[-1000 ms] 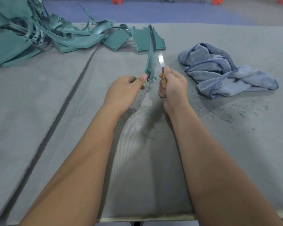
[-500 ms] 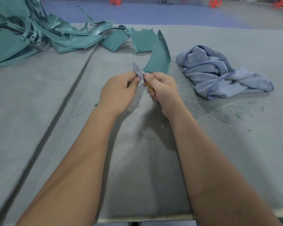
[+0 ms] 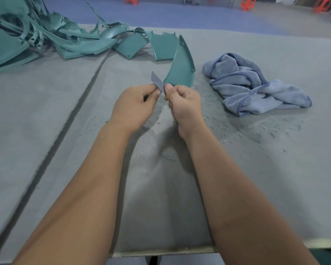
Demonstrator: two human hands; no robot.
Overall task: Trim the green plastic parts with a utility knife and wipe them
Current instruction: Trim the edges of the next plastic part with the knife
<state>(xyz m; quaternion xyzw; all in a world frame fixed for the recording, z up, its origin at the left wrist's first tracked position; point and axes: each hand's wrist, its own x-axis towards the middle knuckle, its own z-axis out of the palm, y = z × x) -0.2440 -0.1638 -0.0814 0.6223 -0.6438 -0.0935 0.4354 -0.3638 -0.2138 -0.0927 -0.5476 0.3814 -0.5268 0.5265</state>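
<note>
Green plastic part (image 3: 180, 70) pinched in left hand (image 3: 134, 107), right hand (image 3: 185, 106) gripping knife blade (image 3: 158, 82) at its edge.

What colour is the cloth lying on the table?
Pale blue with darker blue edging; the cloth shows in the head view.

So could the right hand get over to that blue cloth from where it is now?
Probably yes. The blue cloth lies just to the right of the right hand with only bare mat and shavings between them. But that hand grips the knife blade, so it would need to free its fingers first.
</note>
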